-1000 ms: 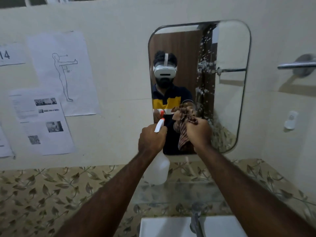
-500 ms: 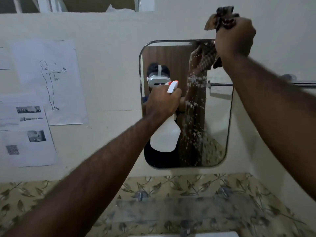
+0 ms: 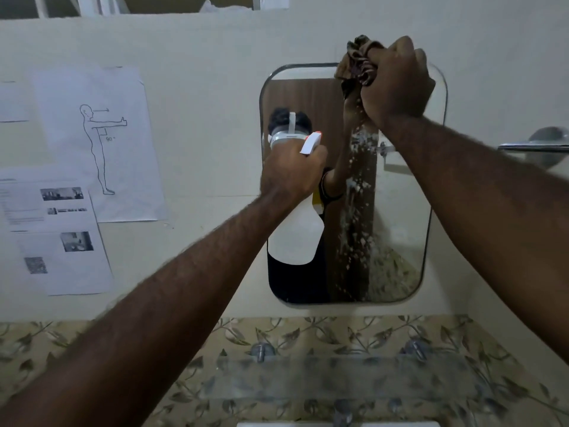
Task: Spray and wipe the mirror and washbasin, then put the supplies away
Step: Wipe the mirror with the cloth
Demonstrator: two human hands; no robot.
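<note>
Moved down since half a second ago: right hand [image 3: 397,84], from above the mirror [image 3: 400,211] onto its top edge near the upper right corner, grip clenched on bunched brown cloth [image 3: 358,64] pressed against glass. Left hand [image 3: 291,174] in front of mirror's left half, grip wrapped around white spray bottle [image 3: 295,238], nozzle aimed at glass. Droplet streak down mirror centre. Washbasin [image 3: 338,423] barely visible at bottom edge.

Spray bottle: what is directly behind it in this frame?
Behind the spray bottle in the left hand is the mirror, with spray droplets right of it. The glass the bottle covers cannot be seen.
</note>
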